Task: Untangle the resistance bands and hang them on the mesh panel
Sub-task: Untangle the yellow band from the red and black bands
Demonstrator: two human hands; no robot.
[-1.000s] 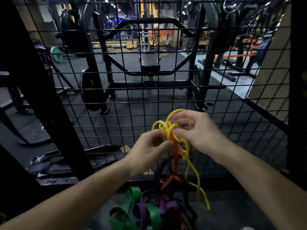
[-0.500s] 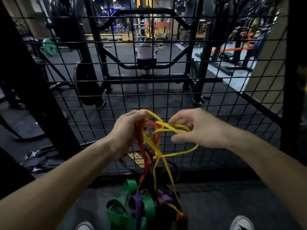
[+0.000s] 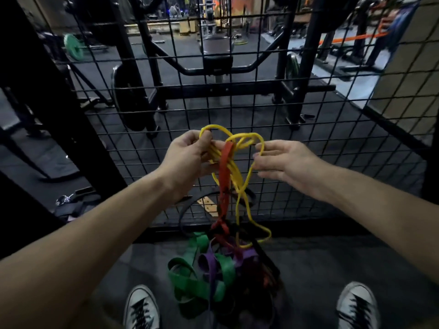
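Observation:
My left hand [image 3: 192, 154] grips the top of a knot of bands, its fingers curled round several yellow strands. The thin yellow band [image 3: 240, 181] loops above both hands and trails down in long loops. A wider red band [image 3: 224, 172] runs through the yellow knot and hangs straight down. My right hand [image 3: 282, 160] is to the right with fingers extended; its fingertips touch a yellow loop. Below, green [image 3: 190, 279], purple [image 3: 210, 264] and dark bands hang in a tangled clump. The black mesh panel [image 3: 297, 129] stands just behind the hands.
A thick black post [image 3: 47, 96] frames the panel on the left, another dark post [image 3: 431, 167] on the right. Behind the mesh are a squat rack, a bench and weight plates. My two white-toed shoes [image 3: 141, 307] stand on the dark floor either side of the clump.
My right hand has let its pinch loosen and moved right, opening the yellow loop wider. My left hand has kept hold of the knot. The view has tilted down, showing my shoes.

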